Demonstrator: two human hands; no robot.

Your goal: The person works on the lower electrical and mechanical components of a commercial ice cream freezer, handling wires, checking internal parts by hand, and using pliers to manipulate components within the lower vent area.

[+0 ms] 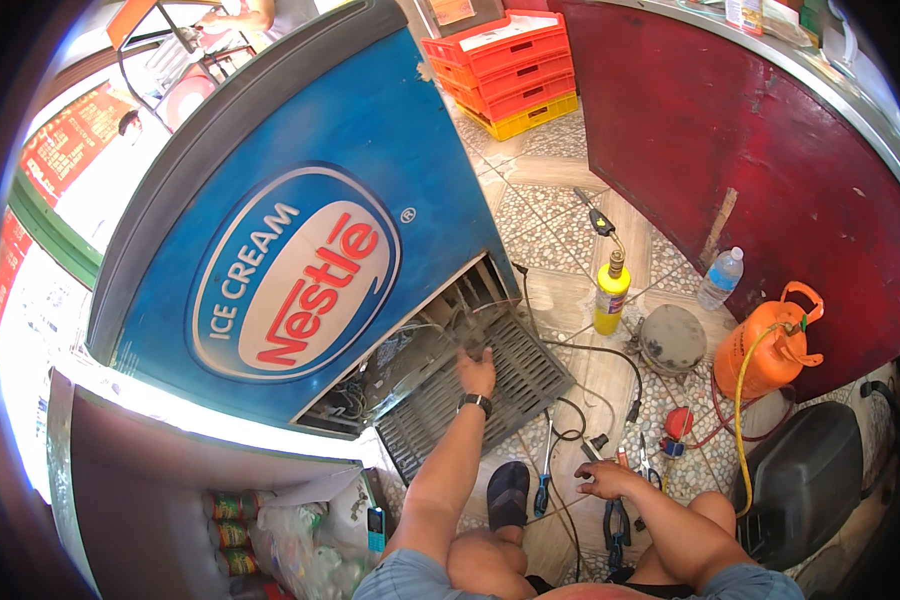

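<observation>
My left hand (pixel 477 373), with a dark watch on its wrist, reaches over a dark slatted grille panel (pixel 505 375) at the base of a blue freezer (pixel 270 230). Its fingers are bent round a dusty grey part in the open compartment (pixel 485 285); I cannot make out that part. Loose wires show in the opening. Above the floor, my right hand (pixel 608 480) hangs with its fingers apart and holds nothing. Close to it lie pliers with dark handles (pixel 617 530), another hand tool (pixel 650 465) and a blue-handled screwdriver (pixel 542 490).
A yellow gas canister (pixel 611 300), a dark round compressor (pixel 673 338), a water bottle (pixel 720 278) and an orange gas cylinder (pixel 760 350) with hoses stand rightward. A black case (pixel 805 480) is near right. Stacked crates (pixel 515 75) stand behind; cables cross the floor.
</observation>
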